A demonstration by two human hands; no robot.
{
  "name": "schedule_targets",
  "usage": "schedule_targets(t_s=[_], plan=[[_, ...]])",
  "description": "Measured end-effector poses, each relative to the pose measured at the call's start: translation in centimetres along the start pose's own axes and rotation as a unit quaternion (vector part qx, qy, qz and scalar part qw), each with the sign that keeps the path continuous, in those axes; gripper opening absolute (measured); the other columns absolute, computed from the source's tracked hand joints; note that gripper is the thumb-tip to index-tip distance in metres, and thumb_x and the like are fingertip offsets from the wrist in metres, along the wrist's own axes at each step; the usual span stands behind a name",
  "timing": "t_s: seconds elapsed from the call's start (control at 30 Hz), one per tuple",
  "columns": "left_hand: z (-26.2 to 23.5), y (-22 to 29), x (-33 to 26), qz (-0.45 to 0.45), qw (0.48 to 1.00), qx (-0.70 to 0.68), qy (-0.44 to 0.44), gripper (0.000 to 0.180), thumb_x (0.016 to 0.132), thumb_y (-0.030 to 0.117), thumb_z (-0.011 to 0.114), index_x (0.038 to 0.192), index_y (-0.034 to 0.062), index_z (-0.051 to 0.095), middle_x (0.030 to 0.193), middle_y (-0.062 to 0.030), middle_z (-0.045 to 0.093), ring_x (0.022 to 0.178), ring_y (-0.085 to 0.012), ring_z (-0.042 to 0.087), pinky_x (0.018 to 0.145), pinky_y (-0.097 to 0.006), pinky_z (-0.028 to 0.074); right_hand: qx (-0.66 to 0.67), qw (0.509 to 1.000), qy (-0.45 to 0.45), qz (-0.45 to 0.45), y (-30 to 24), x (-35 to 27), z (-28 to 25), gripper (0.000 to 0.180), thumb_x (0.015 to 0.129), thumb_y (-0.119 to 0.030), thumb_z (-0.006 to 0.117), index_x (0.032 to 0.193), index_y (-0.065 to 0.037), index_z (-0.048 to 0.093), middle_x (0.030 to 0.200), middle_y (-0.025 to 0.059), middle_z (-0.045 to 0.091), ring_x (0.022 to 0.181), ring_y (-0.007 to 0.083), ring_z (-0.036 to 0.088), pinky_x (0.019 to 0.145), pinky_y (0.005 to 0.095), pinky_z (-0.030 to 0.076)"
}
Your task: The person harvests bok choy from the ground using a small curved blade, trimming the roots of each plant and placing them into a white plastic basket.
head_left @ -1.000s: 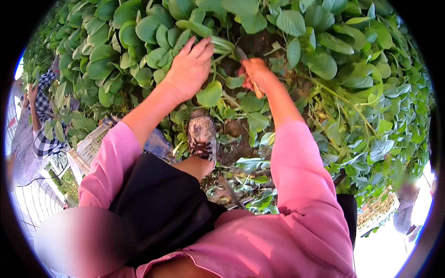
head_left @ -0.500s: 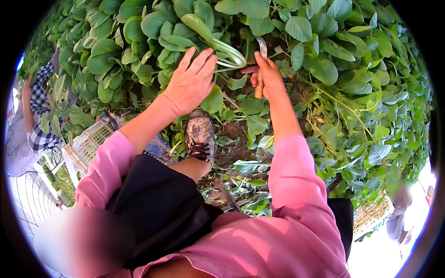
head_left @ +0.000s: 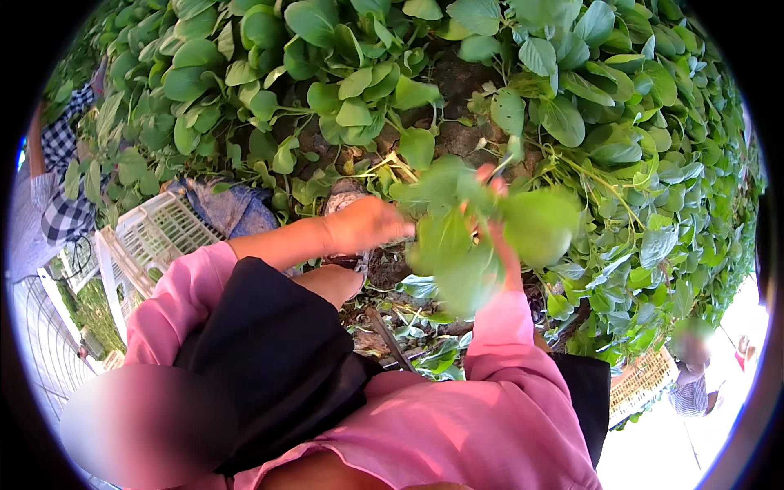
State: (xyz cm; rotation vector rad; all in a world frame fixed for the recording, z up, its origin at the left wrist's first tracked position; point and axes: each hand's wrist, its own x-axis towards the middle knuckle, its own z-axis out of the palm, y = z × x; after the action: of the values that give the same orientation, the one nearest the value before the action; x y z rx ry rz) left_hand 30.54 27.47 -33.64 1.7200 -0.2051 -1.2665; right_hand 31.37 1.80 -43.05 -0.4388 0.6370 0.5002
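Observation:
A cut bok choy (head_left: pixel 457 253), its leaves smeared by motion, is between my hands over the gap in the crop. My left hand (head_left: pixel 367 225) is closed, fingers pointing right, and seems to grip the plant at its stem end; the grip itself is blurred. Behind the leaves is my right hand (head_left: pixel 496 204), partly covered. Its fingers curl around the knife, of which only a brown bit of handle seems to show; the blade cannot be made out.
Growing bok choy (head_left: pixel 351 98) fills the far side, with a dense leafy bed (head_left: pixel 629 155) on the right. My shoe (head_left: pixel 345 196) stands on soil among trimmed leaves. A pale plastic crate (head_left: pixel 155 237) and blue cloth (head_left: pixel 229 204) are at left. Another crate (head_left: pixel 641 384) and people are farther off.
The bok choy has come away from the row toward me, its leaves swinging to the right. My left hand has moved down and closed; my right hand has drawn nearer, behind the leaves.

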Motion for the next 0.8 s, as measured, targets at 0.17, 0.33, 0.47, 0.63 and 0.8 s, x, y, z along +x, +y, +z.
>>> schedule_targets(t_s=[0.17, 0.33, 0.47, 0.63, 0.8], plan=[[-0.8, -1.0, 0.4, -0.128, 0.762, -0.62, -0.138, 0.066, 0.094, 0.054, 0.05, 0.129, -0.0022, 0.048, 0.111, -0.0243, 0.063, 0.097, -0.0329, 0.066, 0.082, -0.043, 0.055, -0.324, 0.937, -0.078, 0.109, 1.5, -2.8, 7.7, 0.022, 0.081, -0.016, 0.073, 0.095, -0.002, 0.063, 0.077, 0.005, 0.065, 0.058, 0.0117, 0.06, 0.048, 0.0242, 0.047], [-0.7, 1.3, -0.4, -0.144, 0.949, -0.263, -0.101, 0.049, 0.079, 0.031, 0.072, 0.114, 0.0011, 0.058, 0.094, -0.016, 0.069, 0.081, -0.0249, 0.067, 0.073, -0.035, 0.054, -0.363, 0.92, 0.148, -0.032, 3.8, -1.8, 7.2, 0.011, 0.087, -0.011, 0.067, 0.09, -0.004, 0.059, 0.071, 0.0066, 0.065, 0.045, 0.0089, 0.05, 0.038, 0.0222, 0.037], [-0.7, 5.2, -0.9, 0.061, 0.98, 0.189, 0.015, 0.039, 0.064, 0.018, 0.072, 0.097, -0.0001, 0.061, 0.087, -0.0156, 0.066, 0.076, -0.0292, 0.066, 0.07, -0.04, 0.053, -0.632, 0.737, 0.221, -0.093, -1.3, -1.8, 1.9, 0.015, 0.088, -0.015, 0.067, 0.091, -0.003, 0.058, 0.071, 0.0081, 0.063, 0.044, 0.0114, 0.05, 0.04, 0.0249, 0.04], [-4.3, 7.4, 1.8, 0.048, 0.922, 0.355, 0.147, 0.04, 0.067, 0.012, 0.067, 0.103, -0.0026, 0.058, 0.142, -0.0223, 0.038, 0.087, -0.0389, 0.065, 0.083, -0.043, 0.054, -0.613, 0.746, 0.197, -0.172, -1.7, 0.1, 3.8, 0.023, 0.09, -0.022, 0.065, 0.1, -0.002, 0.06, 0.07, 0.0061, 0.06, 0.046, 0.0115, 0.052, 0.041, 0.0268, 0.042], [-8.2, 4.3, 1.4, -0.062, 0.869, 0.453, 0.188, 0.034, 0.069, 0.006, 0.064, 0.099, -0.0087, 0.054, 0.148, -0.0206, 0.031, 0.089, -0.0376, 0.065, 0.08, -0.045, 0.053, -0.556, 0.829, 0.052, 0.002, 0.4, 4.6, 10.0, 0.03, 0.096, -0.03, 0.054, 0.094, -0.001, 0.06, 0.069, 0.0082, 0.062, 0.043, 0.0124, 0.051, 0.039, 0.0277, 0.037]])
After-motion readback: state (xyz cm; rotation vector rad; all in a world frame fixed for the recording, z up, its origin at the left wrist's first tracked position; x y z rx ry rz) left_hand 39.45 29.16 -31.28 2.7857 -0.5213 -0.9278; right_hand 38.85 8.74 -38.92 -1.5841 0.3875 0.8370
